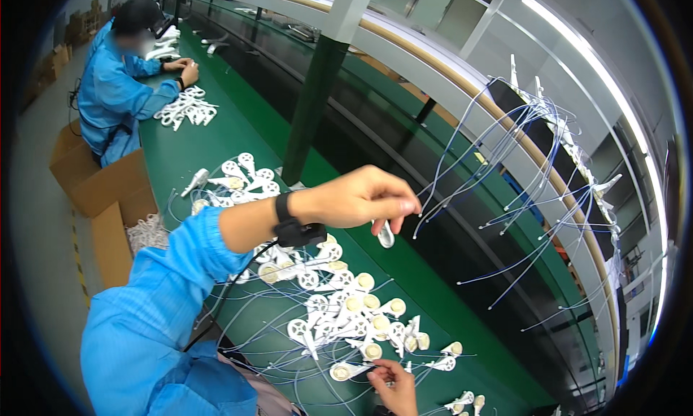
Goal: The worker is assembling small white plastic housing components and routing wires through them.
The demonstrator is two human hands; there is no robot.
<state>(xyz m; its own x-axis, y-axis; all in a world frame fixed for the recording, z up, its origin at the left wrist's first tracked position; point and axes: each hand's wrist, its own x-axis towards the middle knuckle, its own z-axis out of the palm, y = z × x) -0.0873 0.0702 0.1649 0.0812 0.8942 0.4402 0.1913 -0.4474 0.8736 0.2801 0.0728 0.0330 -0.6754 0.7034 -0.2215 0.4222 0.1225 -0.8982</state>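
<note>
White cabled parts [354, 305], plenty of them, heaped right along the long green counter [195, 143]! Up above, a pale shelf [433, 51] with a tan edge, bending away to the right, and beside the counter a dark green post [312, 106]. Over at far left, a co-worker [108, 91] in blue, leaning in behind another white pile [186, 111]. Just below, an open cardboard box [101, 185] with a jumble of white bits [144, 234] inside. Across to the right, thin bluish cables [530, 124], draped over the shelf edge, with loose ends dangling. And now to the hands! Left hand [357, 199], raised, with a black band [281, 208] at the wrist and fingers curled round a single white piece [387, 235], rounded end poking out underneath. Right hand [395, 387], down low at the heap's lower edge, up against a part; gripping or merely touching, impossible to tell.
</note>
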